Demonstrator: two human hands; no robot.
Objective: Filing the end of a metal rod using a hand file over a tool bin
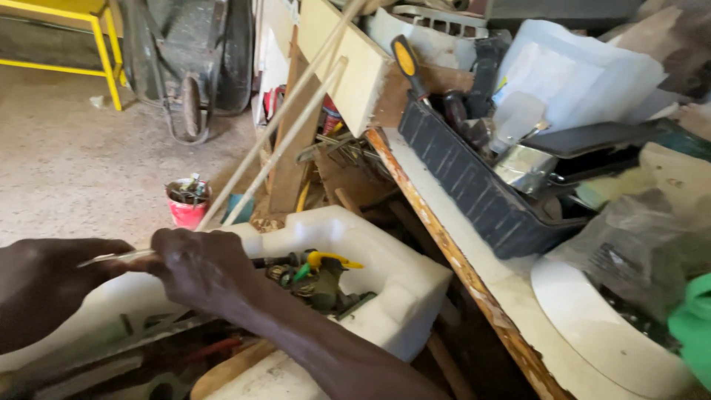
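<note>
Workbench [474, 285]: the largest thing here, a white top with a chipped, rust-coloured edge running from upper middle down to lower right; it carries a dark crate [474, 185] crammed with hand tools, a yellow-handled one sticking up at its far end.
Foam tray [400, 289]: white moulded packing block beside and below the bench edge, holding a heap of small metal fittings [315, 274], some green and yellow.
Red pot [187, 204]: small tub of odds and ends on the concrete floor, well apart from the hands.
Right hand [200, 267]: clenched, knuckles up, closed around one end of a thin metal strip [118, 257], over the tray's left part.
Left hand [55, 278]: its fingers meet the strip's other end; it looks like a pinch, but whether it grips firmly or only steadies I cannot tell.
Strip, place: held in the air between the two hands, above the tray's left rim, touching nothing else that I can see.
Strip, axis: long axis nearly level across the view, left to right, with the left tip a touch lower; the bare length shows between the hands.
Step in hand: I judge the strip is being held at both ends for inspection or flexing.
Next move calls for: a steady two-point hold, and care that the thin end does not slip.
</note>
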